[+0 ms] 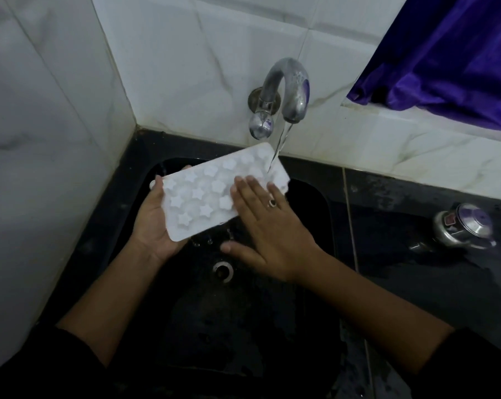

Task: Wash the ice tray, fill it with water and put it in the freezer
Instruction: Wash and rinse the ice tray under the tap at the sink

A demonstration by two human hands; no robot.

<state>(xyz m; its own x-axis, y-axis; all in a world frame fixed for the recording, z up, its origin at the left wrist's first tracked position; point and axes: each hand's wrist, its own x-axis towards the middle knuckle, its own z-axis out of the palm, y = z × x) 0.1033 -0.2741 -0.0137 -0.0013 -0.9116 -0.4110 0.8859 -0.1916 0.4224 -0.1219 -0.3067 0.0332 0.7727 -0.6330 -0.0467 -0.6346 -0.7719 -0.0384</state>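
— Head view: where was the ice tray (203, 194)?
— Below the tap (289, 90); left hand (151, 220) gripped one end, right hand (272, 234) lay flat on it. Seemed light, soft, slippery: hold the rims.

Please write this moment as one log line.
step: wash | tray: under running tap | left hand: holds tray | right hand: flat on tray

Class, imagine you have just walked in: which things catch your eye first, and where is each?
The white star-patterned tray stands out, held tilted over the black sink by the left hand, with the right hand laid flat on it. Water runs from the steel tap above onto the tray's far end. A purple curtain hangs at the upper right.
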